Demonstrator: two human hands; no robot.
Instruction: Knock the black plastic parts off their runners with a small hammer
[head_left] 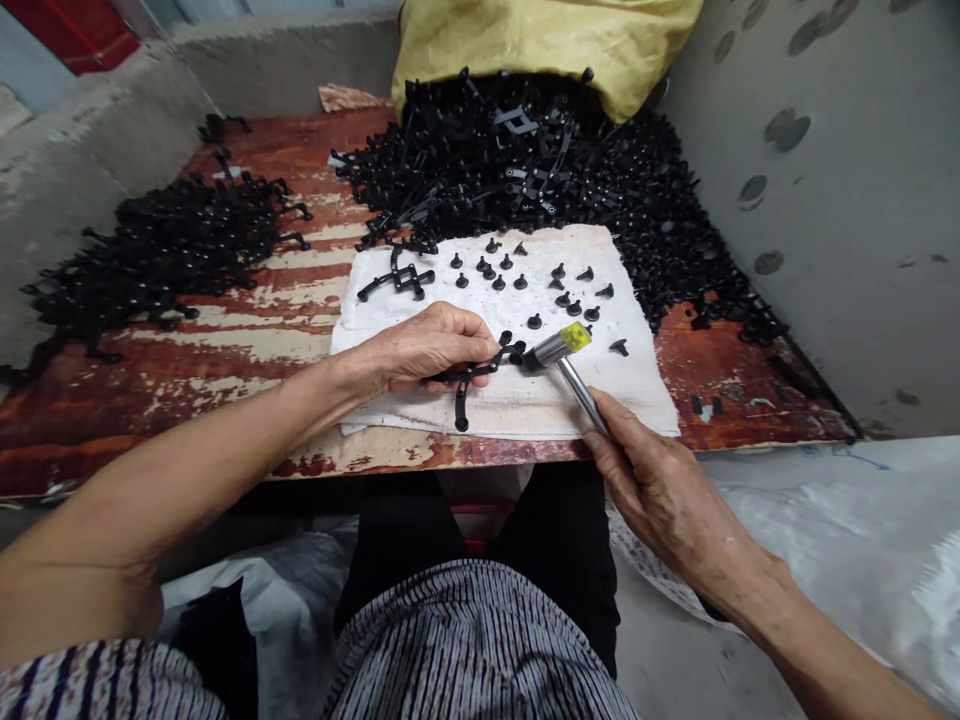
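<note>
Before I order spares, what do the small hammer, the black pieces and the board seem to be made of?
The small hammer looks like polished steel, given its bright shaft, with a translucent yellow plastic face. The black pieces look like matte moulded plastic, with runners joining pegs. The board looks like plywood: red coating peeling off pale wood.

Left hand holding black plastic runner, right hand holding yellow-tipped hammer, above white cloth
</note>
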